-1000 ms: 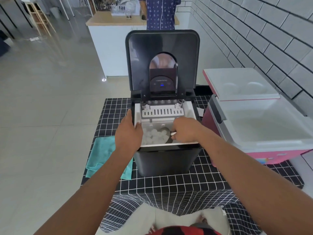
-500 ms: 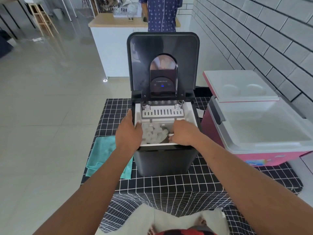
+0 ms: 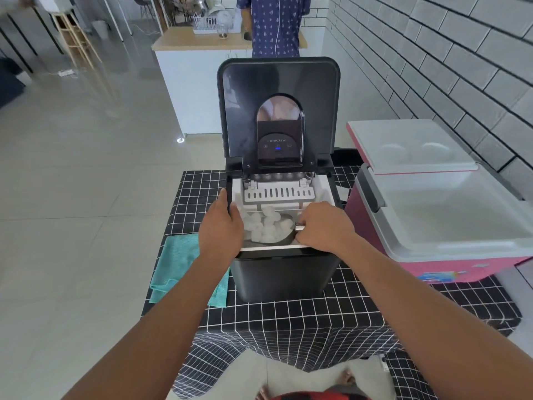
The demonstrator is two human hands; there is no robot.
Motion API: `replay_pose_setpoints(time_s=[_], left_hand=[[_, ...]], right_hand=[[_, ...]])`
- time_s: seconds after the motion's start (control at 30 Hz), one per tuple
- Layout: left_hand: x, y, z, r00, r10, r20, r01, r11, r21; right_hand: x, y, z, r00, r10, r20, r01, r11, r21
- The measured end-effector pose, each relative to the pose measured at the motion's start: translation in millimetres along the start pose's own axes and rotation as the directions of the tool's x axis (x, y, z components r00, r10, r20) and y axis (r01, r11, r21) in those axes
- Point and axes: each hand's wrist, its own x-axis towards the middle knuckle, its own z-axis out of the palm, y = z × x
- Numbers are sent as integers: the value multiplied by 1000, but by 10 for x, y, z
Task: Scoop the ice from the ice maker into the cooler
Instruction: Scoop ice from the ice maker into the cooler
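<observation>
A black ice maker [image 3: 284,277] stands on the checked tablecloth with its lid up. White ice pieces [image 3: 264,225] lie heaped in its basket, some on a dark scoop [image 3: 284,236]. My right hand [image 3: 324,226] grips the scoop's metal handle at the basket's right side. My left hand [image 3: 220,226] holds the ice maker's left rim, thumb over the inner edge. To the right, the pink cooler [image 3: 450,243] stands open, its white inside showing no ice and its lid tipped back.
A teal cloth [image 3: 180,262] lies on the tablecloth [image 3: 302,316] left of the ice maker. A grey brick wall runs along the right. Behind the table a person in a blue patterned shirt [image 3: 274,24] stands at a white counter [image 3: 196,82]. Tiled floor spreads to the left.
My right hand has drawn the scoop up through the ice, and a heap of pieces now sits on it. My left hand stays on the rim.
</observation>
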Motion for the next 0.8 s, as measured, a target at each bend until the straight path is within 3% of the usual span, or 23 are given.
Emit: replay_pose_setpoints(time_s=[0.23,0.37,0.5,0.8], left_hand=[[5,7,-9,999,-27,30,27,1000,-6],[-2,0,-18,999,-30,31,30,999,-16],[2,5,-26,999,-31,37,32,999,-21],[-1,14,-15,999,-34,14,34,999,-1]], right_hand=[[-209,25,57,969,97,-226,-60,985,165],[-234,66,58,962,111,-248,-48,968,248],[-216,132,46,946,51,-320,22,975,222],[-191,414,10,910,101,-402,14,962,272]])
